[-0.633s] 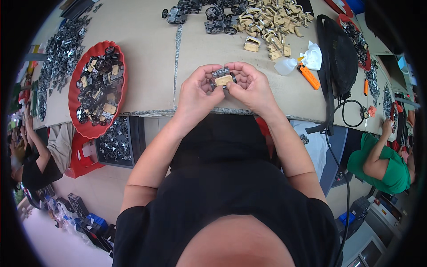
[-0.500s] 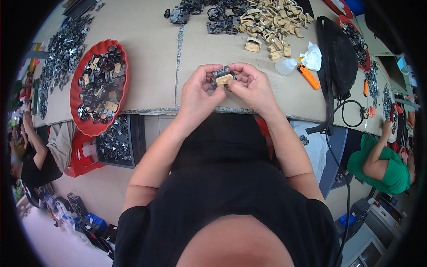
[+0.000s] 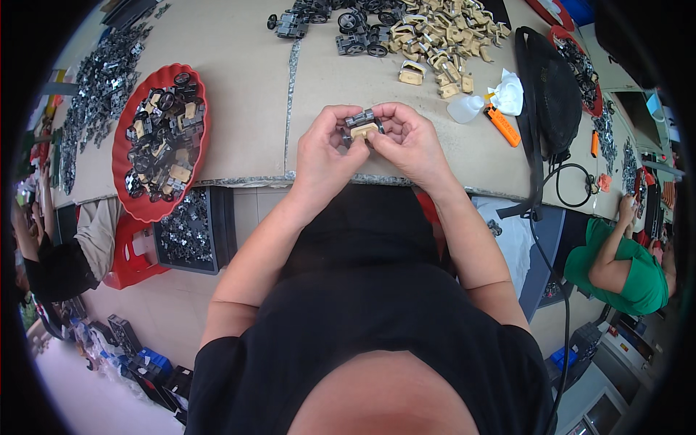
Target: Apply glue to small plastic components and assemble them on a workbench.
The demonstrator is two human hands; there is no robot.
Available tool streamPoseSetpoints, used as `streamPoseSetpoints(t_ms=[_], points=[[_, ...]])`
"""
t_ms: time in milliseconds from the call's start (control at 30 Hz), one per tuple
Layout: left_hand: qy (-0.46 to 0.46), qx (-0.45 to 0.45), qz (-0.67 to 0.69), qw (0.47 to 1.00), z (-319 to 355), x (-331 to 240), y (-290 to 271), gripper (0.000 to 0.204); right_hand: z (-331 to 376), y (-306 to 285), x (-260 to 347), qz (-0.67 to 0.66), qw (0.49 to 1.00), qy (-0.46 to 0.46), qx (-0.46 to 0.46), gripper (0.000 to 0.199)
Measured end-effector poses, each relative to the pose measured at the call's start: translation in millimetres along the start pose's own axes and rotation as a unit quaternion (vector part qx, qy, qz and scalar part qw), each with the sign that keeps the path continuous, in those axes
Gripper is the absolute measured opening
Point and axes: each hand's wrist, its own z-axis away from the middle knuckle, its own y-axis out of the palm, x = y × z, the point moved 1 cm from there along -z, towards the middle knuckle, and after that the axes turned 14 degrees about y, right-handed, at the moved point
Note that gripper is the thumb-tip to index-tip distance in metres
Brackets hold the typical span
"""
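Observation:
Between my two hands, just above the table's near edge, is a toy car chassis (image 3: 357, 119) of dark grey plastic with a beige body part (image 3: 364, 131) against it. My left hand (image 3: 326, 148) pinches its left side with thumb and fingers. On the other side my right hand (image 3: 412, 141) is closed on it, the thumb pressing on the beige part. Fingers cover the ends of the piece. Further back lie grey wheeled chassis (image 3: 353, 48) and a heap of beige parts (image 3: 453, 32).
At left a red scalloped tray (image 3: 204, 119) holds assembled pieces; beyond it spreads a grey parts pile (image 3: 109, 80). To the right are a white bottle (image 3: 464, 109), an orange utility knife (image 3: 503, 126) and a black bag (image 3: 552, 90). People sit at both sides, one in green (image 3: 616, 264).
Both hands keep their grip on the chassis and beige part, with hardly any shift. The person at the far left has moved their arms and body.

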Motion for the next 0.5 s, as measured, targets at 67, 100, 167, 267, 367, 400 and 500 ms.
streamPoseSetpoints(t_ms=[67,100,167,267,367,400,500], points=[[-0.008,0.002,0.012,1.0,0.0,-1.7,-0.8,0.031,-0.2,0.9,-1.8,-0.006,1.0,-0.008,-0.002,0.03],[-0.012,0.009,0.008,1.0,-0.2,-2.1,-1.8,0.031,0.1,1.4,-2.3,-0.006,1.0,-0.007,-0.005,0.03],[-0.017,0.022,0.003,1.0,-0.7,-3.4,-3.2,0.03,0.8,2.1,-2.0,-0.007,1.0,-0.006,-0.012,0.029],[-0.029,0.031,0.021,0.999,-0.4,-5.8,-2.8,0.033,0.3,3.0,-3.5,0.003,1.0,-0.011,-0.014,0.03],[-0.037,-0.011,0.051,0.998,-0.1,-4.0,1.2,0.032,-2.1,4.2,-6.2,-0.002,0.998,-0.041,-0.037,0.03],[-0.037,-0.032,0.058,0.997,-1.6,-5.1,3.1,0.033,-3.2,5.3,-6.1,0.0,0.998,-0.048,-0.046,0.03],[-0.034,-0.069,0.075,0.994,-3.5,-7.1,7.1,0.034,-2.4,6.1,-4.7,-0.017,0.997,-0.047,-0.057,0.03]])
